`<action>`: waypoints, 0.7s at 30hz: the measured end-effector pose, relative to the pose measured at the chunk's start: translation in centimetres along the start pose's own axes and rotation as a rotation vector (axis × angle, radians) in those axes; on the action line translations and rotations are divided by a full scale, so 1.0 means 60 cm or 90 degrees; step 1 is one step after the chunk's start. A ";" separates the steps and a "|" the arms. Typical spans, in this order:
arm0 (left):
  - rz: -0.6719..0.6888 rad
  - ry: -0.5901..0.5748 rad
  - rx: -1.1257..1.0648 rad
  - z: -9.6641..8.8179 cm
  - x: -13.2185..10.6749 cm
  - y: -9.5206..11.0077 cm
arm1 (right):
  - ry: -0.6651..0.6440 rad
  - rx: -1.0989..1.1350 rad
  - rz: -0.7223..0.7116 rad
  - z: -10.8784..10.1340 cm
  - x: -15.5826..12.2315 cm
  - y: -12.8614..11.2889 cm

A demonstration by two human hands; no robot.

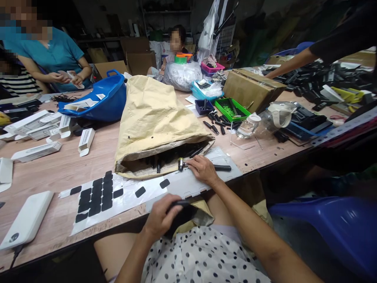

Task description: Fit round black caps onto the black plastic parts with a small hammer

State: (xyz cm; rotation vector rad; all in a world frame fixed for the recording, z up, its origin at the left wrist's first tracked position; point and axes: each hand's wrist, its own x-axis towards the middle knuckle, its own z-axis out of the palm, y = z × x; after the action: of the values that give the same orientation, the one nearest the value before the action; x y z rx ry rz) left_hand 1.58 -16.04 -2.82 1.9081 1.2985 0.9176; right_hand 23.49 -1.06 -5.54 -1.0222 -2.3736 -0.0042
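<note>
My right hand [203, 169] is closed on a small hammer [223, 168] lying along a grey board at the table's front edge. Its metal head [180, 164] points left, beside the mouth of a large tan paper sack [153, 114] with black pieces inside. Lower down, my left hand [163, 214] grips a black elongated piece [182, 203], partly hidden by the fingers, above an opened tan bag [203, 214] on my lap. To the left lies a white sheet [120, 198] bearing rows of black rounded stickers [96, 194].
A white power bank [28, 220] with a cable lies at left, near small white boxes [86, 141] and a blue basin [113, 102]. Right of the sack are a green tray [232, 110], a glass jar [246, 127] and a carton [250, 90]. Other people sit or reach around the table.
</note>
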 end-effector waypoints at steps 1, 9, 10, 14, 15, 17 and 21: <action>0.005 -0.048 -0.012 0.010 -0.013 0.006 | 0.000 0.000 -0.001 0.000 0.000 0.000; -0.157 -0.126 0.172 0.058 -0.062 -0.022 | -0.004 0.002 0.001 0.000 0.000 0.001; -0.160 -0.134 0.165 0.055 -0.061 -0.016 | -0.004 -0.002 0.000 0.000 0.000 0.000; -0.140 -0.167 -0.028 0.025 -0.026 0.025 | -0.004 -0.007 -0.001 -0.002 0.000 0.000; -0.138 -0.128 -0.048 0.015 -0.009 0.029 | -0.006 -0.003 0.001 -0.003 0.000 0.000; -0.134 0.029 0.011 -0.007 0.033 0.022 | -0.008 0.006 0.007 -0.003 -0.001 0.000; -0.163 0.326 0.255 -0.036 0.122 -0.044 | -0.001 0.014 0.008 -0.002 0.000 0.001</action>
State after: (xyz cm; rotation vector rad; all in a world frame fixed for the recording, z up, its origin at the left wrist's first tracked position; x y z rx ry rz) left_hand 0.46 -8.04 -2.42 1.7839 2.1106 1.1164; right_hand 23.58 -1.07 -5.45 -1.0274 -2.3631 0.0275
